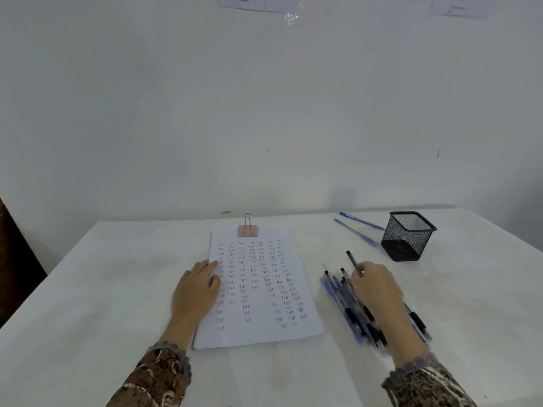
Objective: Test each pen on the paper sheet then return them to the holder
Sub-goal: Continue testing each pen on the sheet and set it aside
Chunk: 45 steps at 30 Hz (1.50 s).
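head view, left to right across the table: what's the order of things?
left hand → paper sheet → pile of pens → mesh holder. Left out: right hand, gripping a black pen, and two loose blue pens; they overlap the pile.

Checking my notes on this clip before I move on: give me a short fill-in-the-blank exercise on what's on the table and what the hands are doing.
The left hand rests flat on the ___ edge of the paper sheet. The right hand pinches a ___ pen at the pile of pens. A pink ___ grips the sheet's top edge. Beside the mesh holder lie ___ blue pens.
Missing words: left; black; binder clip; two.
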Available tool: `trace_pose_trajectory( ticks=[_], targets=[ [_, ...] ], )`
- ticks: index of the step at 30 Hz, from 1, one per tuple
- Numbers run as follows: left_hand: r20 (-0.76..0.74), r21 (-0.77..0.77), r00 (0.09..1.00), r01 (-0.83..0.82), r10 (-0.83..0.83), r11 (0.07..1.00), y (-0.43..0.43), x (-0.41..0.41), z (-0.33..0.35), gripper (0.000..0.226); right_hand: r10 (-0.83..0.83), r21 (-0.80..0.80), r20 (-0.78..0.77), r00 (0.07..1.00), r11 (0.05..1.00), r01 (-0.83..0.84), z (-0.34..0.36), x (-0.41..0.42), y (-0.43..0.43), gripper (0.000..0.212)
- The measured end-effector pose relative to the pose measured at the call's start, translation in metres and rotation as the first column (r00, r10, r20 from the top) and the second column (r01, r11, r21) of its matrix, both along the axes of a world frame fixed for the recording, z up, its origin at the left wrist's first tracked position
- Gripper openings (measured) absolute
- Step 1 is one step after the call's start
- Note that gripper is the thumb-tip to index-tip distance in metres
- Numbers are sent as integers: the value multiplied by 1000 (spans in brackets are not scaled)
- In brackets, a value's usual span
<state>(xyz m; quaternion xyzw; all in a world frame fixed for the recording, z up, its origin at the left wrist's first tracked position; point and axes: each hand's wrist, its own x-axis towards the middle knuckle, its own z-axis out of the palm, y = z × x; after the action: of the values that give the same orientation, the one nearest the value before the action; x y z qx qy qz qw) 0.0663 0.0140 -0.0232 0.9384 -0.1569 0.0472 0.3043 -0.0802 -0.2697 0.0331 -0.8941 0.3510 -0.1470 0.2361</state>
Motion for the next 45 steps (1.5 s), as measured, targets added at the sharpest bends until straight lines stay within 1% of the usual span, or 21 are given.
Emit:
trace_pose_trajectory(
  ticks=[2, 4, 6, 9, 14, 17, 19, 20, 24, 26, 28, 30, 33, 35, 38, 40, 41, 42, 43, 44, 45],
  targets=[
    [3, -3, 1000, 1, -1, 1000, 0, 0, -1, 43, -39, -98, -225, 973, 995, 17, -4, -4, -6, 16],
    [-1, -7, 1000, -4, 4, 1000, 0, 0, 0, 43, -45, -128, -312, 949, 992, 5, -10, -6, -8, 22],
    [-2, -15, 1000, -4, 4, 1000, -1, 0, 0, 43, -62, -165, -307, 950, 986, 11, -13, -6, -8, 26],
    [3, -10, 1000, 3, -3, 1000, 0, 1, -1, 42, -56, -179, -297, 953, 984, 2, -13, -5, -12, 26],
    [3, -12, 1000, 5, -5, 1000, 0, 2, -3, 42, 23, -150, -338, 941, 986, -78, -6, 1, -19, 25],
    [-2, -1, 1000, 7, -7, 1000, 1, 4, -4, 42, 103, -75, -387, 916, 987, -143, 9, 4, -26, 32],
    [0, 13, 1000, 4, -4, 1000, 0, 4, -4, 43, 161, 0, -350, 923, 985, -172, 28, 10, -33, 36],
    [4, 18, 1000, -1, 1, 1000, 0, 4, -4, 42, 181, 21, -327, 928, 983, -184, 38, 15, -37, 33],
    [10, 16, 1000, -13, 12, 1000, 0, 5, -6, 42, 167, 19, -242, 956, 986, -168, 60, 59, -64, 21],
    [12, 5, 1000, 5, -5, 1000, 1, 9, -9, 43, 146, -31, -279, 949, 986, -161, 55, 84, -77, 22],
    [20, -1, 1000, 18, -18, 1000, 1, 10, -11, 42, 141, -108, -347, 927, 976, -188, 41, 105, -92, 28],
    [30, -16, 1000, 8, -7, 1000, 0, 10, -13, 41, 129, -185, -380, 916, 960, -212, 23, 118, -106, 30],
    [40, -18, 999, -16, 17, 1000, -1, 11, -13, 40, 96, -233, -444, 891, 948, -218, -1, 128, -121, 31],
    [36, -6, 999, -30, 30, 1000, -1, 13, -14, 41, 76, -277, -446, 892, 936, -219, -8, 131, -125, 31],
    [29, 3, 999, -47, 46, 999, -1, 15, -15, 41, 65, -387, -428, 902, 888, -248, -13, 134, -126, 29],
    [30, 5, 998, -48, 48, 999, -1, 15, -15, 41, 62, -425, -449, 891, 863, -274, -12, 135, -126, 28],
    [33, 6, 998, -49, 48, 999, -1, 15, -15, 41, 74, -406, -461, 884, 869, -284, -10, 137, -125, 28],
    [35, 8, 998, -48, 48, 999, -1, 15, -16, 41, 99, -354, -449, 888, 893, -279, -5, 139, -121, 27],
    [33, 11, 998, -45, 45, 999, 0, 15, -16, 41, 139, -267, -406, 903, 927, -262, 1, 142, -117, 26],
    [29, 11, 999, -44, 44, 999, -1, 14, -15, 41, 191, -164, -317, 929, 954, -252, 11, 144, -110, 24],
    [27, 9, 999, -44, 44, 999, -1, 14, -14, 42, 247, -61, -181, 952, 963, -262, 21, 145, -100, 22]
  ],
)
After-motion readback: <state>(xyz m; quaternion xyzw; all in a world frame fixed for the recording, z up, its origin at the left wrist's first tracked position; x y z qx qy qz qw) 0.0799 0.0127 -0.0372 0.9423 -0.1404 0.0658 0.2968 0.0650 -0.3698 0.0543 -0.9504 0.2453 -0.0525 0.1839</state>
